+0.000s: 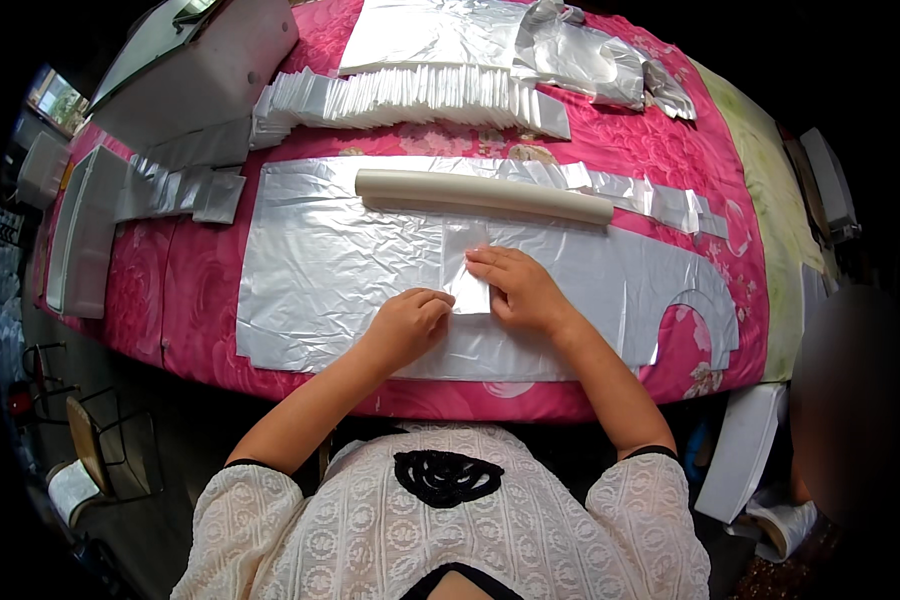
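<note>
A small folded silver plastic bag [470,292] lies on a flat spread of silver plastic bags [320,260] in front of me. My left hand [410,322] is closed at its lower left edge, fingertips pinched against the plastic. The fingers of my right hand [516,288] bend over its upper right side, with the thumb near the right edge. Just beyond my hands, a long cream-coloured tube [480,194] rests across the spread bags. At the right end, the spread has a curved handle cutout [705,300].
A long row of folded silver bags [400,97] stands on edge at the back, near loose flat bags [430,35]. Smaller folded ones [660,200] trail to the right. White plastic bins [82,235] and a large box [195,75] occupy the left. A pink floral cloth [210,290] covers the table.
</note>
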The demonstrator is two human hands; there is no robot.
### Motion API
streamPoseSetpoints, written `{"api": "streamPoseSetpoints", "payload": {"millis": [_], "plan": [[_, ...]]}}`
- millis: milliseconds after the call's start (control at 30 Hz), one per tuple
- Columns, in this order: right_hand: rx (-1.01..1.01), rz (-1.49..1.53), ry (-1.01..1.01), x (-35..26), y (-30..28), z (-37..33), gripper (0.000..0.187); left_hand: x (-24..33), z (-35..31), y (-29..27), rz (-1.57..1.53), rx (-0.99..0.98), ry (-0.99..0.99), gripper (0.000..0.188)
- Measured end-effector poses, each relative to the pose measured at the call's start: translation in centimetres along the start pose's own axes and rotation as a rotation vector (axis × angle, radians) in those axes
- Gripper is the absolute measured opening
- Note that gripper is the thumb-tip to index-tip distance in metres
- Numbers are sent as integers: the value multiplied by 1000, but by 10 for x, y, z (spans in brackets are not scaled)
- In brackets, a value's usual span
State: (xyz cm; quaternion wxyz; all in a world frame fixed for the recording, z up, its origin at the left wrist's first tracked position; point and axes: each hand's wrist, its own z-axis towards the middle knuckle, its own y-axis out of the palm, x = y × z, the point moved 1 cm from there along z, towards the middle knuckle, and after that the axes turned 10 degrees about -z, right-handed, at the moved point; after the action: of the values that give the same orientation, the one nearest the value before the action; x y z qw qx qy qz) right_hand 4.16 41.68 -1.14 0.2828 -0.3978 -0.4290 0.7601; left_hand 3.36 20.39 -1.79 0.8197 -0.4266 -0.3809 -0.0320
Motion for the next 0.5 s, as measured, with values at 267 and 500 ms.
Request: {"api": "streamPoseSetpoints", "payload": {"millis": [267, 500], "plan": [[90, -4, -125, -38, 14, -30, 30, 22, -25, -17, -64, -176, 171, 50], [53, 27, -21, -40, 5, -38, 26, 13, -35, -5, 90, -176, 154, 56]]}}
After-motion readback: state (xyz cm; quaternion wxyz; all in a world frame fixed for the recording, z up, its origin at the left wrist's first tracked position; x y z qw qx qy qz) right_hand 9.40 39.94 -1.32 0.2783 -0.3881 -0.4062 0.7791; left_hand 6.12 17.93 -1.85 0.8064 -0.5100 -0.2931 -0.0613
